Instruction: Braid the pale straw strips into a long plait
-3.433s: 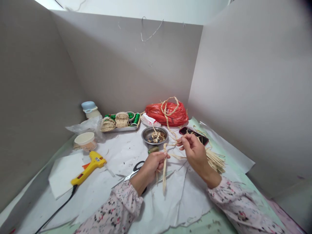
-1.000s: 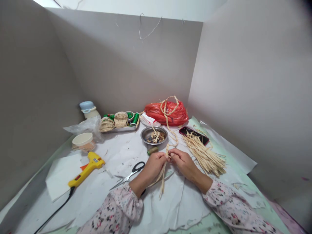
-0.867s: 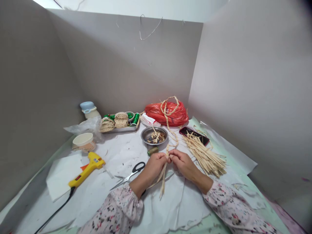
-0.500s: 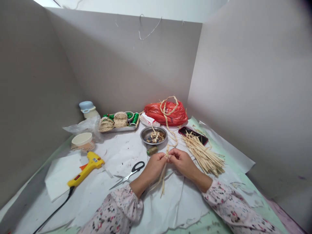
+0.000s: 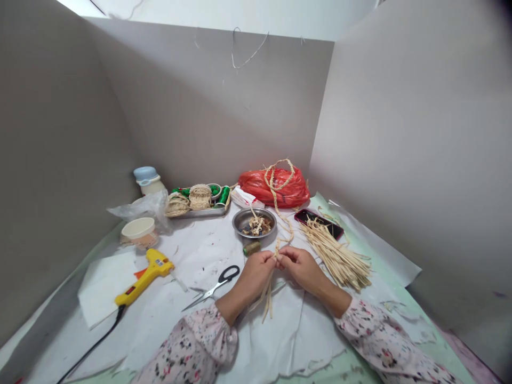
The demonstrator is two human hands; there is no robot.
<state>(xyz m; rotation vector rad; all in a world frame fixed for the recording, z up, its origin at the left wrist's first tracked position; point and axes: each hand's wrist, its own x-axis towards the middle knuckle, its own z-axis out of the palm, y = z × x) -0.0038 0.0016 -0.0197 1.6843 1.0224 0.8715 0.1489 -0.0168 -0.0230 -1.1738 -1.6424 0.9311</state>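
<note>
A pale straw braid (image 5: 276, 200) runs from a loop on the red plastic bag (image 5: 252, 184) down to my fingertips. My left hand (image 5: 258, 272) pinches its near end, thumb against fingers. Right beside it, my right hand (image 5: 298, 266) is closed on the same end, the fingertips of both hands almost touching. Loose straw strands (image 5: 267, 304) hang below the pinch toward me. A bundle of cut straw (image 5: 336, 253) lies to the right of my right hand. Scissors (image 5: 216, 288) with black handles rest left of my left hand, and a small thread spool (image 5: 252, 247) sits just beyond it.
A metal bowl (image 5: 236, 226) of straw scraps stands ahead. Behind the straw bundle lies a phone (image 5: 336, 230). At left are a yellow glue gun (image 5: 144, 277) with its cord, a paper cup (image 5: 138, 228) and a lidded bottle (image 5: 148, 181). A tray (image 5: 204, 212) holds braided coils and green thread.
The whole view has shifted slightly, so everything appears a little further right and lower. Both hands keep their pinch on the braid, with only small finger movement.
</note>
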